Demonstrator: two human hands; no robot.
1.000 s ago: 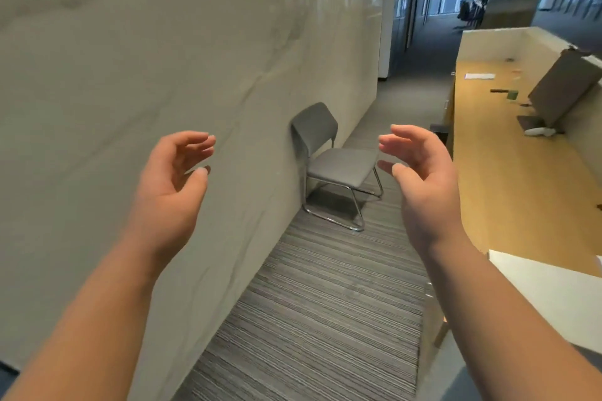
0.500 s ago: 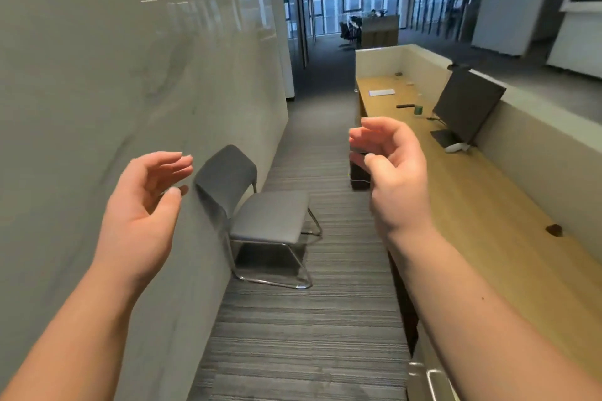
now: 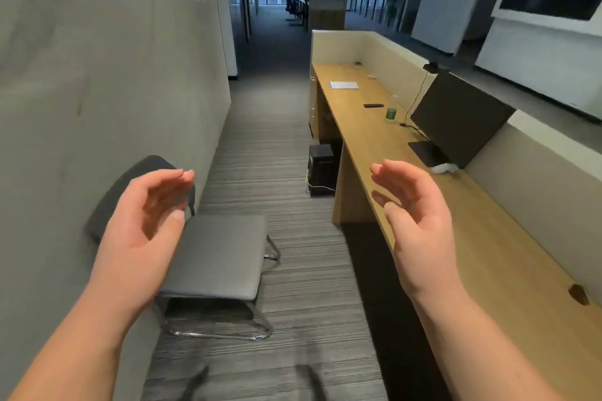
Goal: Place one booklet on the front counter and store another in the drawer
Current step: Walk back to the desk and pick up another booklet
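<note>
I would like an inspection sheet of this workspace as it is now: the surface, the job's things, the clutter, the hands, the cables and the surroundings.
Surface: long wooden desk on the right, mostly bare, with a pale partition wall behind it.
Job's things: a white booklet lies flat at the far end of the desk; no drawer clearly seen.
Clutter: green cup, small black flat item, dark monitor, white object at its base.
Hands: left hand and right hand both open and empty, raised in the air.
Cables: black cable beside the monitor; a cable at the black box under the desk.
Surroundings: grey chair against the left wall, striped carpet, corridor ahead.
</note>
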